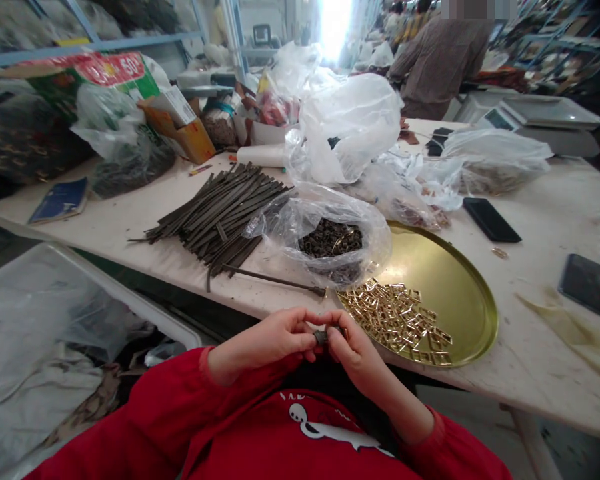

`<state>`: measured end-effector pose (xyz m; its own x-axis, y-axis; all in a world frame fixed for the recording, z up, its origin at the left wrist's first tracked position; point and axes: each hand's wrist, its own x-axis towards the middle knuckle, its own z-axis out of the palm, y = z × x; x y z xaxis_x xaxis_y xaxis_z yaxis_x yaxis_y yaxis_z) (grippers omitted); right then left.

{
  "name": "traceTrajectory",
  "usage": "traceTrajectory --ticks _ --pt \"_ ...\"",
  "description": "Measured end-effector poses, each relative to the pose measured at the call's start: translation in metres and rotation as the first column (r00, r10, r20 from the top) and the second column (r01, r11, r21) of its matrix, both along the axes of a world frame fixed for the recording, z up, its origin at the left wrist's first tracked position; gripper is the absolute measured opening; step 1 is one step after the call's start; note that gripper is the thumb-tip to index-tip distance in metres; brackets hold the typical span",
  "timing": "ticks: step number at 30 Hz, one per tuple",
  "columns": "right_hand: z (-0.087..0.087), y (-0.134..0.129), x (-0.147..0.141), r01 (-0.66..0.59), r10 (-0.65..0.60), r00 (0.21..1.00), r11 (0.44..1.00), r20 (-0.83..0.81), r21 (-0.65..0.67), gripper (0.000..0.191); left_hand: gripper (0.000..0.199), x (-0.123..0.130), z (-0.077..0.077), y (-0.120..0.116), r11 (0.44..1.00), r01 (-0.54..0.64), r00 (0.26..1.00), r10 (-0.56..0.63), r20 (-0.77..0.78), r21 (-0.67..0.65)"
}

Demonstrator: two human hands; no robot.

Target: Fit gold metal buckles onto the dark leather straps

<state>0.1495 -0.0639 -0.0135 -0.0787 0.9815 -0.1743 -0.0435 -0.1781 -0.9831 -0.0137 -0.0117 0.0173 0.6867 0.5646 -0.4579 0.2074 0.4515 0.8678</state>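
Note:
Just off the table's front edge, my left hand (283,337) and my right hand (353,353) meet, closed on a small dark strap piece (321,337). Fingers cover much of it, so its full shape cannot be made out. Right by them, a heap of gold metal buckles (395,317) lies on a round gold tray (453,287). Beyond the hands, an opened clear plastic bag (375,257) holds many small dark pieces (330,239). To the left spreads a pile of long dark strips (220,213), with one single strip (275,279) lying apart, pointing toward my hands.
Two dark phones (491,220) lie at the right. Further back are bulky plastic bags (353,127), an opened cardboard box (190,137) and a scale (550,113). A blue booklet (60,200) is at the left; a person (440,60) stands across the table.

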Motion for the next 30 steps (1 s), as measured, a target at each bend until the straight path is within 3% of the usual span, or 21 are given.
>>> traceTrajectory --ticks 5,10,16,20,25,27,30 --pt "0.003 -0.007 -0.001 -0.082 0.076 0.989 0.996 0.123 0.04 0.019 0.018 -0.008 0.008 -0.006 0.996 0.092 0.99 -0.093 -0.111 -0.01" --pt "0.013 -0.011 -0.001 -0.213 0.183 0.958 0.969 0.223 0.121 0.022 0.024 -0.01 0.011 -0.013 0.981 0.164 0.967 -0.139 -0.215 0.106" --pt "0.024 -0.016 0.003 -0.317 0.262 0.898 0.942 0.355 0.107 0.027 0.023 -0.007 0.02 -0.02 0.95 0.233 0.94 -0.165 -0.299 0.209" --pt "0.026 -0.02 0.002 -0.344 0.286 0.886 0.933 0.366 0.102 0.028 0.014 -0.014 0.022 -0.023 0.963 0.238 0.945 -0.198 -0.26 0.131" --pt "0.026 -0.024 0.0 -0.387 0.331 0.876 0.916 0.35 0.103 0.029 0.012 -0.016 0.008 -0.024 0.982 0.176 0.976 -0.183 -0.12 -0.064" --pt "0.026 -0.023 0.0 -0.408 0.348 0.867 0.907 0.357 0.107 0.03 0.012 -0.013 0.007 -0.024 0.982 0.177 0.974 -0.184 -0.129 -0.065" --pt "0.024 -0.019 0.001 -0.414 0.338 0.856 0.901 0.39 0.127 0.032 0.013 -0.006 0.011 -0.023 0.979 0.201 0.962 -0.189 -0.199 0.041"
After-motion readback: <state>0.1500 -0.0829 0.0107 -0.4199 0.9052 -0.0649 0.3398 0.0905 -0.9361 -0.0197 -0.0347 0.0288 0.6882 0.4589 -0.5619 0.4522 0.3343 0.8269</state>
